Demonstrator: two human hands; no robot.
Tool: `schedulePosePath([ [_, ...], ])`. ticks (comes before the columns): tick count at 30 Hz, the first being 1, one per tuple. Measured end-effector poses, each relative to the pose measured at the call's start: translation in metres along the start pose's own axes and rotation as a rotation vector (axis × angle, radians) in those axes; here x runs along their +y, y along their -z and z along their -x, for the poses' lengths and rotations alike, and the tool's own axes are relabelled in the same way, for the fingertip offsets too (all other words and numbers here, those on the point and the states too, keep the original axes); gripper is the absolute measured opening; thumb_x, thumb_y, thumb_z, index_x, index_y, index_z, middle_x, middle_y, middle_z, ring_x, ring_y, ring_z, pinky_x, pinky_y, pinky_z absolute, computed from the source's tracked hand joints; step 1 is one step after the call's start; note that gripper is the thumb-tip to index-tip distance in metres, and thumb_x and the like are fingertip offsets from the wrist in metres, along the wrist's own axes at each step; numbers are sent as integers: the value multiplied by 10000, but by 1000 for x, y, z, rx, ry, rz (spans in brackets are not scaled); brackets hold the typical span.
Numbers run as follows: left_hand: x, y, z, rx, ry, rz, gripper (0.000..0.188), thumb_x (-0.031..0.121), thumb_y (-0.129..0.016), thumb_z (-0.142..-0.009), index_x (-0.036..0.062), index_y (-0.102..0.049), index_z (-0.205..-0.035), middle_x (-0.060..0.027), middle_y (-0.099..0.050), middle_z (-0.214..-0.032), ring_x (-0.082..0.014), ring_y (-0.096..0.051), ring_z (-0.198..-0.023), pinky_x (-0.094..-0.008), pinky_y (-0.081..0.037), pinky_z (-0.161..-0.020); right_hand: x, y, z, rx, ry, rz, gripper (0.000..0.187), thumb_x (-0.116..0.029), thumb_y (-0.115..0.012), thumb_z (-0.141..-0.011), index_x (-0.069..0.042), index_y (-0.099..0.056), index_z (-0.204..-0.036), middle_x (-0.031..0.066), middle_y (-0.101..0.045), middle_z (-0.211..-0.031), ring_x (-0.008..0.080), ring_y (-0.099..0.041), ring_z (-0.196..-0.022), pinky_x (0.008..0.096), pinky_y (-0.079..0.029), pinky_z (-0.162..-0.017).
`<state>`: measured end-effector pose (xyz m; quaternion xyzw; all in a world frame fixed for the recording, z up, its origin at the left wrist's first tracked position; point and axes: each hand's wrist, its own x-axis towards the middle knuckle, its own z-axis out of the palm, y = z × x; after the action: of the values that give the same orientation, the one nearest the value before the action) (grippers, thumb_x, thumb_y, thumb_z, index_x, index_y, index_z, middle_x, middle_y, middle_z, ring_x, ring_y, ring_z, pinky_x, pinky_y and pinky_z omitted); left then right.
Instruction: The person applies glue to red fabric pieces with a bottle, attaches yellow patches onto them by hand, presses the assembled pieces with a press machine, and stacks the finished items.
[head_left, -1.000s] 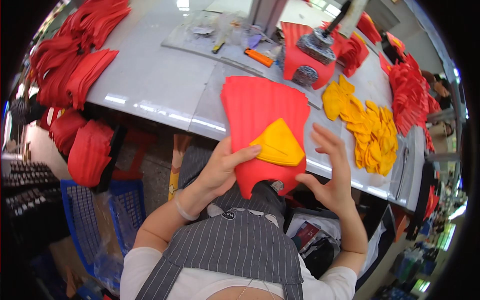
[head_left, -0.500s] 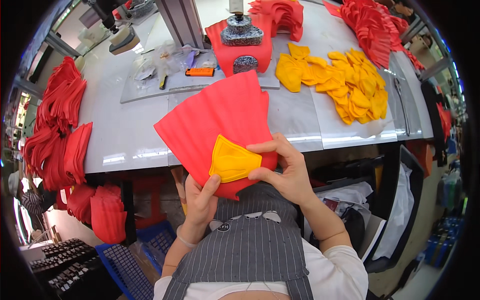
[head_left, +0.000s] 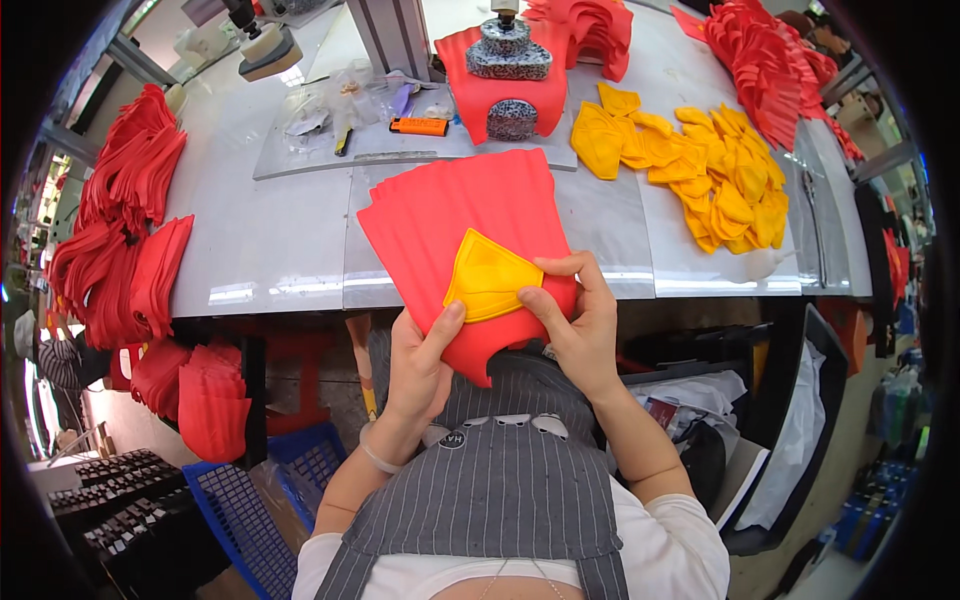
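Observation:
A flared red piece of soft sheet (head_left: 465, 195), fabric or foam, is held up in front of me at the table's near edge. A yellow shaped patch (head_left: 490, 275) with a raised rim lies flat against its lower part. My left hand (head_left: 420, 365) is closed on the red piece's lower left, its thumb at the patch's bottom left corner. My right hand (head_left: 580, 325) is closed at the right side, thumb and index finger by the patch's right edge. The fingers behind the red piece are hidden.
A speckled press head (head_left: 508, 50) stands over another red piece. Yellow patches (head_left: 735, 190) are heaped at right. Stacks of red pieces lie at left (head_left: 125, 170) and far right (head_left: 765, 70). An orange box cutter (head_left: 419, 127) lies on a grey board (head_left: 300, 160). Below is a blue crate (head_left: 240, 520).
Both hands have shifted slightly up and right in view with the red piece, which is turned a little more upright. The yellow patch stays against it.

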<state>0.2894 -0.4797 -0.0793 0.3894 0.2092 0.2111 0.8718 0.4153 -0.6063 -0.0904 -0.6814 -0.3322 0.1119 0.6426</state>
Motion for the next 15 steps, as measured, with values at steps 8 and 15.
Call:
schedulePosePath([
  [8, -3, 3, 4, -63, -71, -66, 369, 80, -587, -927, -45, -484, -1259, -147, -576, -1238, -190, -560, -1143, -342, -426, -1001, -32, 0, -6, 15, -357, -606, 605, 17, -724, -782, 14, -395, -1290, 118, -584, -1174, 177, -585, -1081, 297, -470, -938],
  [15, 3, 5, 14, -146, -112, -287, 332, 86, -615, -912, -62, -535, -1199, -134, -633, -1143, -168, -617, -1029, -294, -478, -908, -39, 26, -1, -180, -499, -642, 697, 7, -766, -725, 29, -408, -1322, 117, -577, -1240, 174, -583, -1110, 310, -466, -954],
])
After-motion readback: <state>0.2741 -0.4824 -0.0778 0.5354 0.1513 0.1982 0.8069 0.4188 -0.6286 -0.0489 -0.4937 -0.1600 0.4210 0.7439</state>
